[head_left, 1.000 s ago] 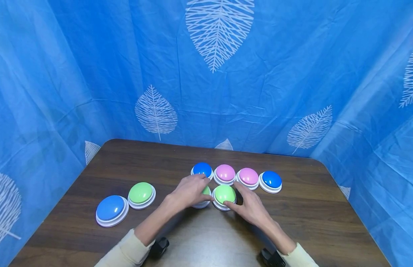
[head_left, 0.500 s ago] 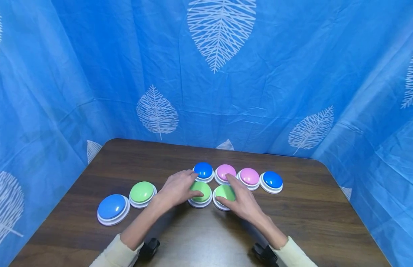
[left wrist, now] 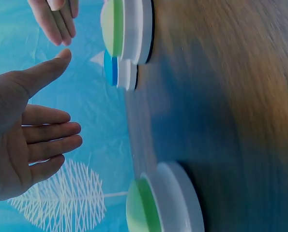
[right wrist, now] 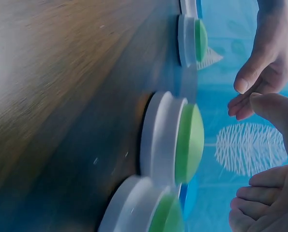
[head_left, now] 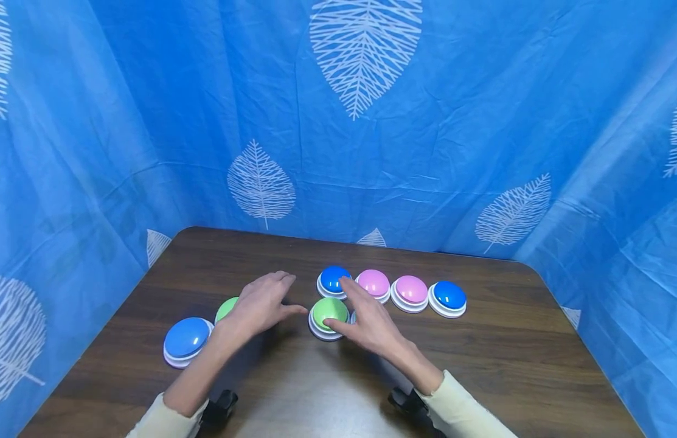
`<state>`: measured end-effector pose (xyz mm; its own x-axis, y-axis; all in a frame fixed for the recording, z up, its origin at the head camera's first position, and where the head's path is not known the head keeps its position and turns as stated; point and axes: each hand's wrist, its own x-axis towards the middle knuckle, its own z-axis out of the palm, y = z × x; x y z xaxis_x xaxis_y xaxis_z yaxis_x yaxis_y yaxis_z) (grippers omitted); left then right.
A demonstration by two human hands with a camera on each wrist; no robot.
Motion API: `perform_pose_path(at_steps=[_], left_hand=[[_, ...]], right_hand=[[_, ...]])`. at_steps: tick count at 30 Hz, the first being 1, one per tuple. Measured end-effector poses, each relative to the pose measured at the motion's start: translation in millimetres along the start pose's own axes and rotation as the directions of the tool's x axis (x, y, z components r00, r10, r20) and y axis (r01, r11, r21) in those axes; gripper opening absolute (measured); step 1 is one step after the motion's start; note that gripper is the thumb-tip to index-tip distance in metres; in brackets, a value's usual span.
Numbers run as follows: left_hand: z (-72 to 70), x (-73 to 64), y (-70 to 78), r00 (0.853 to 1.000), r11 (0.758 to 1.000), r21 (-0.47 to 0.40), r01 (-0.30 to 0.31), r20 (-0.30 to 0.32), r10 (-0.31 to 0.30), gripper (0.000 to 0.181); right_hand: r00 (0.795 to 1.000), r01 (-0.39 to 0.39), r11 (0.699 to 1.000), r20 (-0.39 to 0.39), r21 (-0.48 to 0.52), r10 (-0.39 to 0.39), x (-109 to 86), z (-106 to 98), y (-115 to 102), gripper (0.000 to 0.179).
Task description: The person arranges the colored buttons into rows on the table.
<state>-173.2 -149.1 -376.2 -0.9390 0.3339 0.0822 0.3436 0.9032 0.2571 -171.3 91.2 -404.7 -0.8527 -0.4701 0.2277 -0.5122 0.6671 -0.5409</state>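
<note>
My left hand (head_left: 261, 304) is held over the table with fingers extended, between the left green push button (head_left: 226, 308) and the middle green button (head_left: 329, 312). It partly covers the left one. In the left wrist view, that palm (left wrist: 18, 140) shows nothing in it. My right hand (head_left: 371, 319) hovers with thumb and fingers spread beside the middle green button, hiding most of another green button (right wrist: 165, 217). The right wrist view shows a gap between the right hand (right wrist: 269, 193) and the domes. All buttons have white round bases.
Behind the green pair runs a row: a blue button (head_left: 335, 280), two pink buttons (head_left: 373, 283) (head_left: 412, 289) and another blue button (head_left: 450, 295). A larger-looking blue button (head_left: 186, 337) sits at the left. A blue leaf-patterned curtain (head_left: 294, 121) surrounds the brown table (head_left: 508, 353).
Both hands have moved left. The left hand has left the middle green button's side, and the right hand has shifted from the right green button toward the middle one. The buttons stay put.
</note>
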Motion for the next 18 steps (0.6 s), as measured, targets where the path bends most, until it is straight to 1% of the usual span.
perform_pose_path(at_steps=[4,11,15,18], left_hand=[[-5.0,-8.9,-9.4,1.0,1.0,-0.002,0.02,0.008,-0.02,0.075],[-11.2,-21.9,-24.2,0.996,0.997,0.009,0.071,0.048,-0.071,0.078],[-15.5,-27.9,-33.5,0.991,0.995,0.014,0.103,0.079,-0.104,0.081],[-17.3,-32.6,-41.0,0.984,0.991,0.009,0.132,0.12,-0.132,0.084]], right_hand=[[0.999,0.008,1.0,0.041,0.006,-0.008,8.7,7.0,-10.0,0.085],[0.993,0.001,1.0,0.116,0.025,-0.004,21.8,20.9,-26.2,0.084],[0.986,-0.001,1.0,0.165,-0.013,0.003,29.5,29.6,-35.9,0.084],[0.982,0.014,0.999,0.188,-0.052,-0.004,34.7,36.4,-42.4,0.085]])
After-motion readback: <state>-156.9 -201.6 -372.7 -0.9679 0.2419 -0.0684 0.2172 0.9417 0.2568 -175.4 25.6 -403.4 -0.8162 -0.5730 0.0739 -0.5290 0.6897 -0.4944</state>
